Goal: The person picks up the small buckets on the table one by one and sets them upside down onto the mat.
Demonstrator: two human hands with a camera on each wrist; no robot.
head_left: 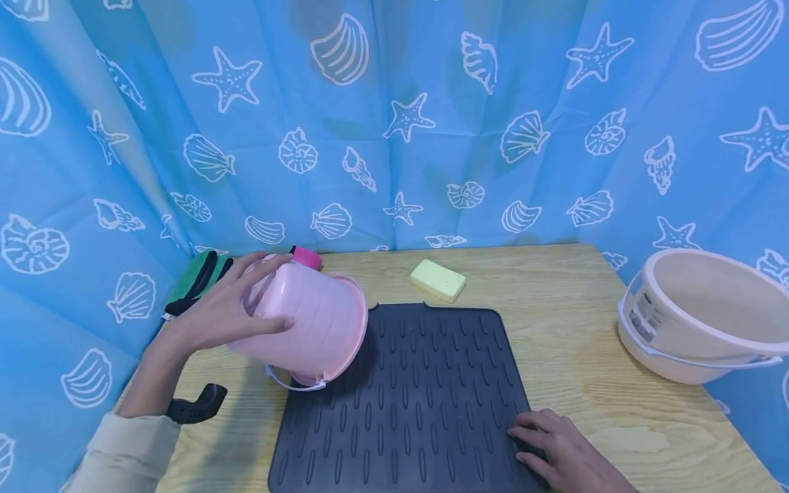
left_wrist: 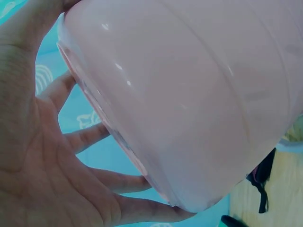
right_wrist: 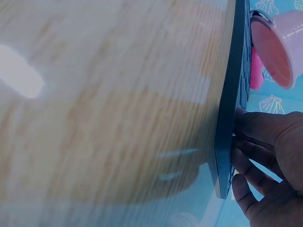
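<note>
My left hand (head_left: 216, 311) grips a pink bucket (head_left: 314, 315) by its base end, thumb on the near side and fingers spread across the bottom. The bucket is tipped on its side, mouth facing right, over the left part of a dark ribbed mat (head_left: 401, 390). Its white handle (head_left: 302, 388) hangs below the rim. In the left wrist view the fingertips press against the bucket's bottom edge. At the mat's right edge, my right hand (head_left: 564, 445) rests with its fingertips touching the mat, fingers slightly bent. The bucket's inside is mostly hidden.
A yellow sponge (head_left: 437, 279) lies behind the mat on the wooden table (head_left: 592, 329). At the right stands a larger cream bucket (head_left: 672, 342) with a handle. Behind the pink bucket are a green and black item (head_left: 197, 277) and a pink item (head_left: 307, 257). A blue shell-patterned curtain (head_left: 394, 164) surrounds the table.
</note>
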